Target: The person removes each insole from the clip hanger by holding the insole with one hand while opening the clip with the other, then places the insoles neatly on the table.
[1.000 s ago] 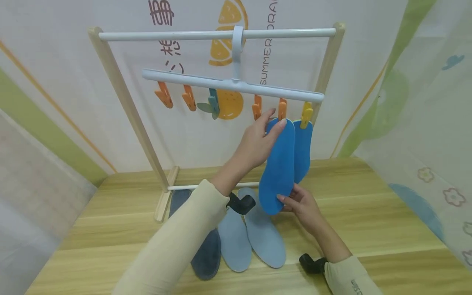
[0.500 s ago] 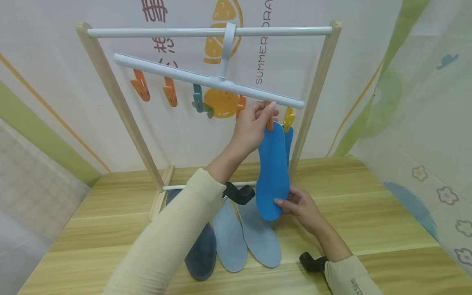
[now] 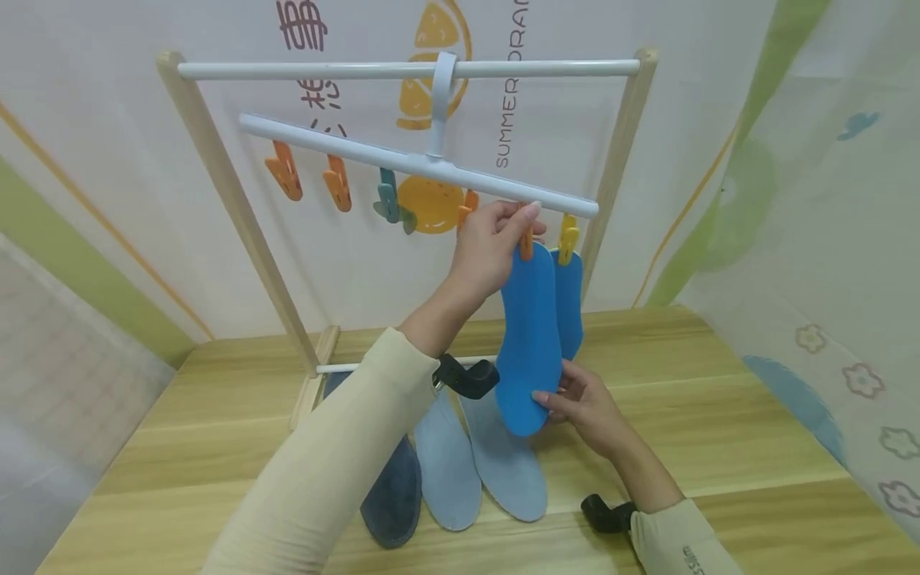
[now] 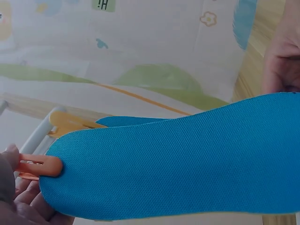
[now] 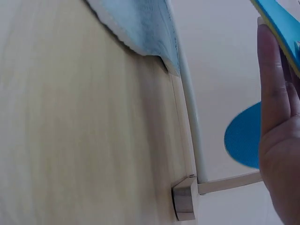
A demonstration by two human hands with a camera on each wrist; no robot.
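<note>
A bright blue insole (image 3: 530, 335) hangs upright, its top end in an orange clothespin (image 3: 528, 243). My left hand (image 3: 489, 247) pinches that clothespin between thumb and fingers, just below the hanger bar. Lower down, my right hand (image 3: 585, 407) grips the insole's bottom end, thumb on the front face. Behind it a second blue insole (image 3: 571, 299) hangs from a yellow clothespin (image 3: 569, 239). In the left wrist view, the orange clothespin (image 4: 42, 166) overlaps the insole's edge (image 4: 173, 164). The right wrist view shows my right hand (image 5: 281, 122) against the insole's thin yellow-edged side.
The white hanger (image 3: 431, 165) hooks over the rack's top rail (image 3: 309, 71) and tilts down to the right. More clothespins, such as a teal one (image 3: 388, 196), hang from it. Two grey insoles (image 3: 447, 471) and a dark one (image 3: 394, 499) lie on the wooden table (image 3: 690, 399).
My left hand has moved from the insole's top edge up onto the orange clothespin. The hanger has tilted, its right end lower. My right hand keeps its grip on the insole's bottom.
</note>
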